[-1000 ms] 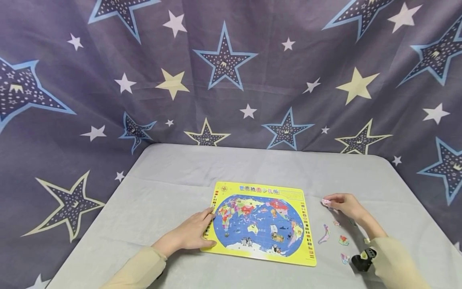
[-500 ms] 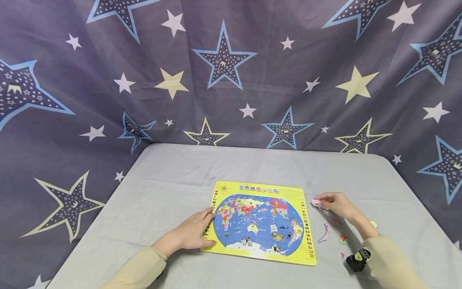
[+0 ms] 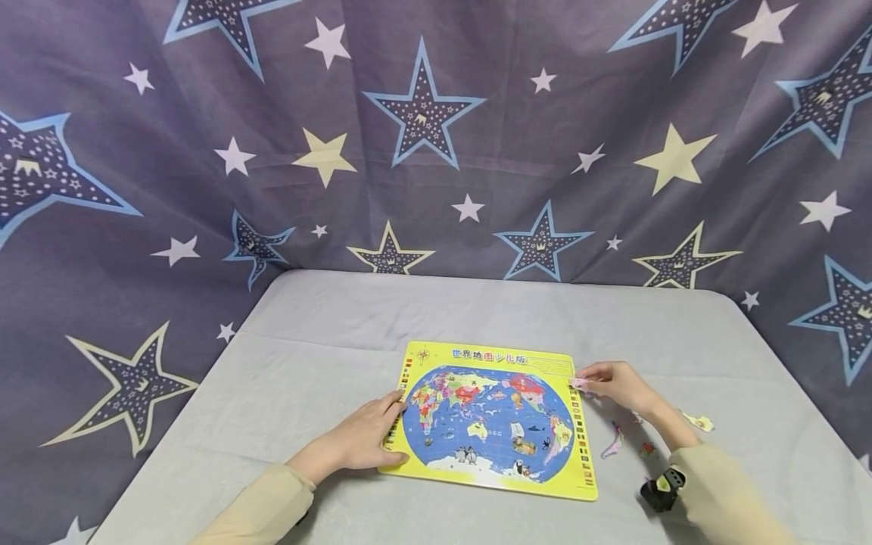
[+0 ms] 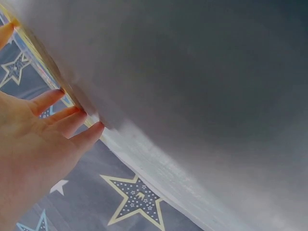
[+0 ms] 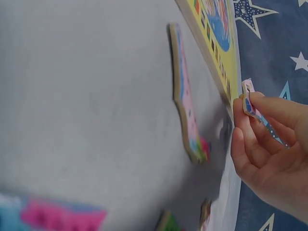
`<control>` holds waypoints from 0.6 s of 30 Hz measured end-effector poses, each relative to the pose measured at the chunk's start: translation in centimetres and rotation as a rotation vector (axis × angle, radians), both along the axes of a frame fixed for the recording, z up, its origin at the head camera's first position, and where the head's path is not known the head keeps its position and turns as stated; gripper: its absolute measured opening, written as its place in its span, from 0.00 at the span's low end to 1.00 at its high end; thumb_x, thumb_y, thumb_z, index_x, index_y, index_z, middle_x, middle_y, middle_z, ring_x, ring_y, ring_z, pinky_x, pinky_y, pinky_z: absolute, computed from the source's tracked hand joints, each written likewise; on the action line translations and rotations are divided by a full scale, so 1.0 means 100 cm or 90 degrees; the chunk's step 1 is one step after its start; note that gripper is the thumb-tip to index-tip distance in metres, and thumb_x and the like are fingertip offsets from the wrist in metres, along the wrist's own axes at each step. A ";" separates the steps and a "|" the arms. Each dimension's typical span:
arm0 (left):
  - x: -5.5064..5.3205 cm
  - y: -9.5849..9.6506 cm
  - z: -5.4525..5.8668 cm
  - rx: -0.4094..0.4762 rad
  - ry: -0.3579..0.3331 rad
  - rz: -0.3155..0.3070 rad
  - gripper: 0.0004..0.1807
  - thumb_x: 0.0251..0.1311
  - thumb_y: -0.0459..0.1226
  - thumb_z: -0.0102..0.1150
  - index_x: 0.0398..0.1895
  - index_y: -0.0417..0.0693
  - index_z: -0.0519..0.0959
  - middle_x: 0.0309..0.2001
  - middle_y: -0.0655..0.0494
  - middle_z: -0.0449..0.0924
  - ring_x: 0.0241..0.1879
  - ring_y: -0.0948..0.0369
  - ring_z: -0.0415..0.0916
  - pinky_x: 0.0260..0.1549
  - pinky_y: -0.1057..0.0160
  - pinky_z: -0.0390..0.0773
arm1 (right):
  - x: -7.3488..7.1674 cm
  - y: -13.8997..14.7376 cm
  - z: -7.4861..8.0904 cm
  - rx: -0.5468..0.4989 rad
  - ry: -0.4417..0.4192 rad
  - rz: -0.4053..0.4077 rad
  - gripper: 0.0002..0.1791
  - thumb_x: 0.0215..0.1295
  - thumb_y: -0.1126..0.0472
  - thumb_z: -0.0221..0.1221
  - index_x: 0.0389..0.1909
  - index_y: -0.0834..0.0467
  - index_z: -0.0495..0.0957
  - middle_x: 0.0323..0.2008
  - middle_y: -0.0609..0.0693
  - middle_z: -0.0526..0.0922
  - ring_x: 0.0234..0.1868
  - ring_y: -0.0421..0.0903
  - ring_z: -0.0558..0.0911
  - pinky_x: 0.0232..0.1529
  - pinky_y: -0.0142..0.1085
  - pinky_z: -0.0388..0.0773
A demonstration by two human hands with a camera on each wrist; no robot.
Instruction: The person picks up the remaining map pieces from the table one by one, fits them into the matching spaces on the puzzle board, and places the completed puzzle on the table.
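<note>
A yellow-bordered world map puzzle board (image 3: 490, 486) lies on the table, its blue ocean filled with coloured lands and animals. At its left edge rests my left hand (image 3: 365, 435), thumb near the lower corner and fingers along the side; the left wrist view shows those fingers (image 4: 72, 118) extended against the edge. My right hand (image 3: 621, 384) pinches a small pink puzzle piece (image 5: 247, 94) between thumb and fingers. In the head view that piece overlaps the board's upper right border.
Right of the board lie several loose puzzle pieces, including a long pink one (image 3: 611, 443), a red and green one (image 3: 648, 449) and a pale yellow one (image 3: 702, 421). A star-patterned curtain (image 3: 422, 204) hangs behind the grey-covered table (image 3: 327, 310).
My right hand has moved left with the pink puzzle piece, from beside the board to its right border. The left hand and the board have stayed in place.
</note>
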State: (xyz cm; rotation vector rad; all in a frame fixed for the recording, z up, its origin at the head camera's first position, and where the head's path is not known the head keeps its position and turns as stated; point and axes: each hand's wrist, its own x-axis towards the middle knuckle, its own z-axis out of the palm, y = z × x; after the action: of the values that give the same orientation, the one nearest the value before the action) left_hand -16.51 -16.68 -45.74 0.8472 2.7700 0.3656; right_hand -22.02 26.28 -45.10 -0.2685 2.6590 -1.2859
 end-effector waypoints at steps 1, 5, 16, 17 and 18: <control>0.000 0.000 0.000 -0.001 -0.001 0.000 0.46 0.46 0.59 0.53 0.62 0.37 0.58 0.65 0.41 0.50 0.63 0.48 0.52 0.59 0.52 0.56 | 0.000 -0.002 0.000 -0.001 -0.001 -0.002 0.15 0.55 0.62 0.59 0.41 0.68 0.77 0.32 0.54 0.81 0.29 0.43 0.75 0.26 0.31 0.74; 0.000 0.000 0.001 -0.004 0.000 -0.001 0.46 0.46 0.59 0.53 0.62 0.37 0.58 0.65 0.41 0.50 0.63 0.49 0.51 0.60 0.52 0.56 | -0.001 -0.008 0.000 0.005 0.001 0.001 0.15 0.56 0.62 0.59 0.41 0.68 0.78 0.32 0.54 0.81 0.30 0.43 0.75 0.27 0.31 0.74; 0.000 0.001 0.002 0.002 0.000 0.001 0.45 0.46 0.59 0.53 0.62 0.37 0.59 0.65 0.41 0.50 0.63 0.49 0.51 0.60 0.52 0.56 | -0.002 -0.022 0.001 -0.015 0.007 0.025 0.12 0.55 0.66 0.58 0.39 0.69 0.77 0.31 0.54 0.80 0.28 0.44 0.74 0.25 0.31 0.74; 0.000 0.001 0.001 0.002 0.000 0.001 0.45 0.46 0.59 0.53 0.61 0.37 0.59 0.65 0.41 0.50 0.63 0.49 0.51 0.60 0.52 0.56 | -0.002 -0.023 0.001 -0.017 0.008 0.028 0.12 0.55 0.66 0.57 0.39 0.69 0.77 0.31 0.55 0.80 0.28 0.44 0.74 0.25 0.31 0.74; 0.001 0.001 0.001 0.002 -0.001 0.002 0.45 0.46 0.59 0.54 0.61 0.37 0.59 0.65 0.41 0.50 0.63 0.49 0.51 0.60 0.52 0.56 | -0.002 -0.024 0.001 -0.020 0.007 0.029 0.12 0.55 0.66 0.57 0.39 0.69 0.77 0.31 0.55 0.80 0.28 0.44 0.75 0.25 0.32 0.75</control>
State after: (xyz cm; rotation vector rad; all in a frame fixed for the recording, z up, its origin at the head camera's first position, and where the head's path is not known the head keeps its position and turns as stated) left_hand -16.46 -16.60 -45.61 0.8432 2.7705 0.3706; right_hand -22.27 23.83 -44.96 -0.3389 2.6276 -1.3160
